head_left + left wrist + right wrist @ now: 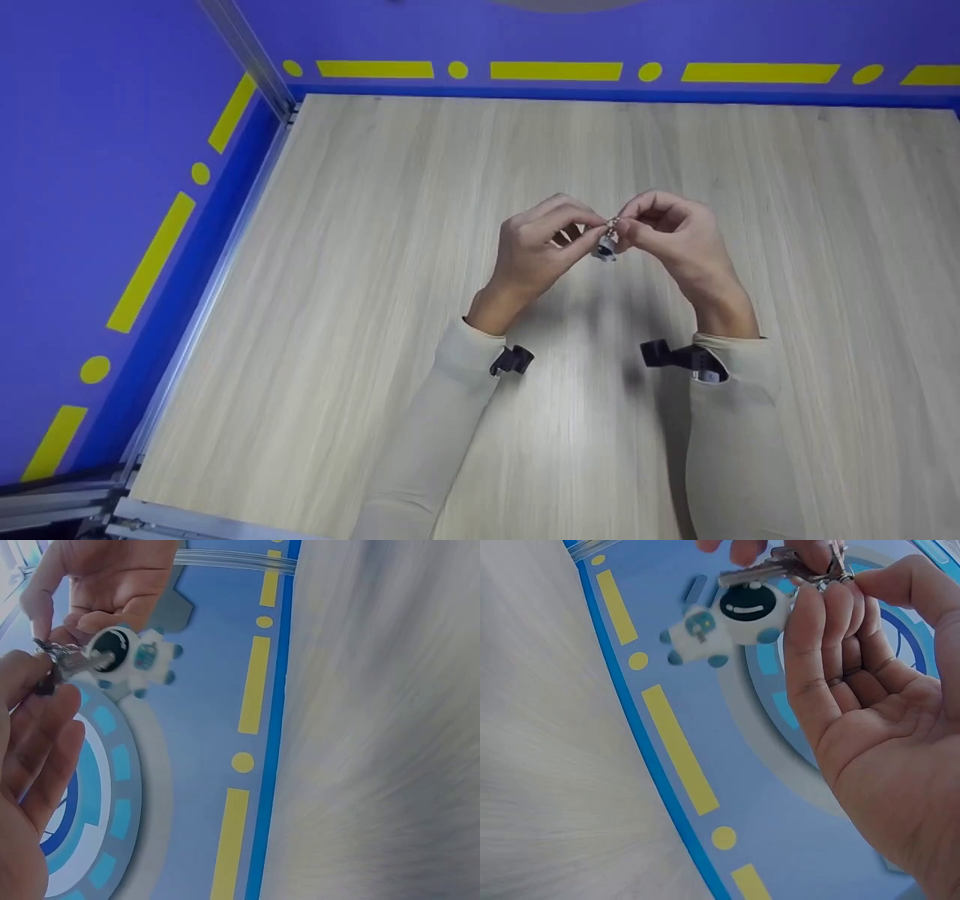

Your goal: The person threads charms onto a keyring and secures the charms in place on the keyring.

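A small white astronaut keychain [606, 249] hangs between the two hands, above the table. The left hand [536, 236] pinches a metal key [757, 571] at its head between thumb and fingertips. From the other side, the right hand [679, 236] pinches the metal key ring [846, 574] between thumb and forefinger. The astronaut figure [146, 661] has a black visor and teal feet, and hangs freely from the ring. In the left wrist view the key's blade lies across the visor. Fingertips partly hide the ring and the key's head.
A wood-grain table [360, 300] spreads beneath both arms. Blue panels [112, 150] with yellow bars and dots stand along its left and far sides. A metal post [251, 56] rises at the far left corner. Black straps [675, 356] circle the sleeved wrists.
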{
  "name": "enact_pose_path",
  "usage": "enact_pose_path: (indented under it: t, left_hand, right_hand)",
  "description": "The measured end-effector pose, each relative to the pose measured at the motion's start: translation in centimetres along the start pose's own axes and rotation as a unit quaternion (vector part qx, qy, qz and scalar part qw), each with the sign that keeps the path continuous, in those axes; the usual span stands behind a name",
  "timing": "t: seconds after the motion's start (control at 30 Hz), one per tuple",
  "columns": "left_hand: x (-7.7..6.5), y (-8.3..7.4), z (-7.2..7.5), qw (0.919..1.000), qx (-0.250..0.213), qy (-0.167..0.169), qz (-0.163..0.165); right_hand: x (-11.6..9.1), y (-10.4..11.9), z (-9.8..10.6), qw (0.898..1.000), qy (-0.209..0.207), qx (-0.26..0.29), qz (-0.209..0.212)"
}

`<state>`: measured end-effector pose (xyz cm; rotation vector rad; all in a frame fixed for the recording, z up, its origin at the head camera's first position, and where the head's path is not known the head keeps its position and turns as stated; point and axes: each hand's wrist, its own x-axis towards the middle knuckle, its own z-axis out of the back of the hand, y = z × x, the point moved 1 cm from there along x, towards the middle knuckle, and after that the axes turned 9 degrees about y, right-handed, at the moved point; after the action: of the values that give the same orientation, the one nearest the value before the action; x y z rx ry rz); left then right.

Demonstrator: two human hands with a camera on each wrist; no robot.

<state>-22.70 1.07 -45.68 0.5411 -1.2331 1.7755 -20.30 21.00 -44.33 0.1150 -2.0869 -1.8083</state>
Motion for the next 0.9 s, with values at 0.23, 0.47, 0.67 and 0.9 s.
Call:
enact_pose_path:
  t: [0.23,0.47,0.67,0.9]
  left_hand:
    - [-0.03,-0.16,-0.06,0.9991,0.043,0.001,0.006]
    - [-0.11,0.05,-0.03,0.9985,0.035,0.018,0.037]
    - [-0.13,0.03,0.12,0.9972,-0.025,0.031,0.063]
    - [-0.06,-0.1,0.13,0.9944,-0.06,0.037,0.079]
  right_hand:
    - [0.04,-0.13,-0.2,1.0,-0.008,-0.023,-0.004]
    - [0.04,-0.14,-0.03,0.999,-0.016,-0.031,-0.007]
    - [0.08,-0.19,0.1,0.998,-0.027,-0.045,-0.016]
    - [0.12,-0.34,0.12,0.998,-0.017,-0.056,-0.002]
